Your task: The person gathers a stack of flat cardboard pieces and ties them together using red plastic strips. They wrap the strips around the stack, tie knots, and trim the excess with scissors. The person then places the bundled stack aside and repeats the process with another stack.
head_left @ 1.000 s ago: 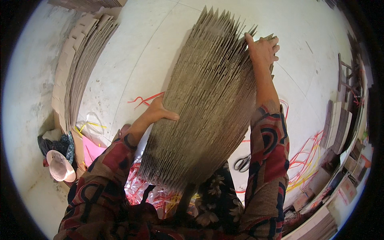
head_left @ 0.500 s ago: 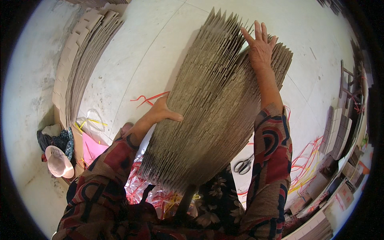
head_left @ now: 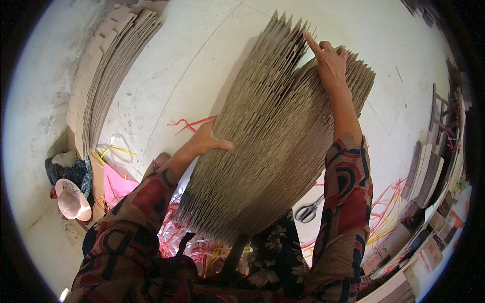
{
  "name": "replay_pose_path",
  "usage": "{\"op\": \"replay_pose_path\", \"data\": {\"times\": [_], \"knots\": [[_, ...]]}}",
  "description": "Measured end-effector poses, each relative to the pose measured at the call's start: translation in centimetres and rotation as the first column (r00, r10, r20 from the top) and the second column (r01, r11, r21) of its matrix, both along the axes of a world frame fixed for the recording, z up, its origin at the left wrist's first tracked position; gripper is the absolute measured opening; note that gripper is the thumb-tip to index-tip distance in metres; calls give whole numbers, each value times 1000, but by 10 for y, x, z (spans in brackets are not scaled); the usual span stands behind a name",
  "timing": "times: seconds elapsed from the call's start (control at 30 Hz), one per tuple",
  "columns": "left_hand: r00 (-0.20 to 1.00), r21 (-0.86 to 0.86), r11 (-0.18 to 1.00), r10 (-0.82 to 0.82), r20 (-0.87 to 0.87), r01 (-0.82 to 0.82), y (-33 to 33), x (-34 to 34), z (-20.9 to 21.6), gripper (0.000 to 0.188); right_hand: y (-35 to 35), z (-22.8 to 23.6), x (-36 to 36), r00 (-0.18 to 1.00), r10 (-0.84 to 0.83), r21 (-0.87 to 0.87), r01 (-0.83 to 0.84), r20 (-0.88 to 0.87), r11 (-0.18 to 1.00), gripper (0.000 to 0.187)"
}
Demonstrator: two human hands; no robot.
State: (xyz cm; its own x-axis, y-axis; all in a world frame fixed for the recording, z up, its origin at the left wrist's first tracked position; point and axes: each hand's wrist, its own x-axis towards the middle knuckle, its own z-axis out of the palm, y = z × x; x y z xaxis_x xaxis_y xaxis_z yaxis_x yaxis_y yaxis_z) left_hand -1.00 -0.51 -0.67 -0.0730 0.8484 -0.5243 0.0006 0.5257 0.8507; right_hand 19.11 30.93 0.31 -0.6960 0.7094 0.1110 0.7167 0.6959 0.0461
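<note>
"Where's that big bundle of cardboard sheets (head_left: pixel 252 146)?"

"Right in front of the person, leaning a little to the right, its near end by the dark flowered trousers (head_left: pixel 275 252). I can't tell from here what bears its weight."

"And it's one solid block?"

"Not at the far end. The sheets part there into two sections with a gap between, and they come together lower down."

"What's the left hand (head_left: pixel 206 139) doing?"

"It's against the bundle's left side. The thumb stands out wide, lying on the sheet edges; the other fingers are mostly hidden, so I can't tell how firmly they hold."

"The right hand (head_left: pixel 331 65)?"

"Up at the far end, over the right section. Thumb spread well away, reaching across the gap to the left section, the other fingers bent over the sheet tops."

"Anything lying about?"

"A red strap (head_left: pixel 203 121) on the floor (head_left: pixel 202 65) just beside the left hand, scissors (head_left: pixel 315 205) near the right sleeve (head_left: pixel 351 202), and a heap of red and clear strips (head_left: pixel 199 250) under the near end. Over by the left wall there's another cardboard stack (head_left: pixel 98 76), with a pale hat (head_left: pixel 72 199) nearer the person."
</note>
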Motion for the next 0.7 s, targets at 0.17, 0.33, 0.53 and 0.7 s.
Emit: {"op": "replay_pose_path", "data": {"times": [0.17, 0.33, 0.53, 0.7], "knots": [[999, 8, 1000, -11, -31, 11, -2, -2, -4, 82, 3, -3, -2, 999, 38, 33, -38, -1, 999, 67], [1000, 16, 1000, -13, -21, 13, -1, -1, -6, 84, 14, -29, 8, 945, 182, 157, -143, -271, 977, 52], [996, -39, 999, -35, -83, 32, -5, -3, -8, 87, 4, 0, -21, 996, 80, 32, -79, -29, 996, 57], [997, -13, 999, -30, -78, 29, -2, -1, -7, 89, 5, 7, -30, 991, 98, 8, -99, 94, 995, 46]]}}
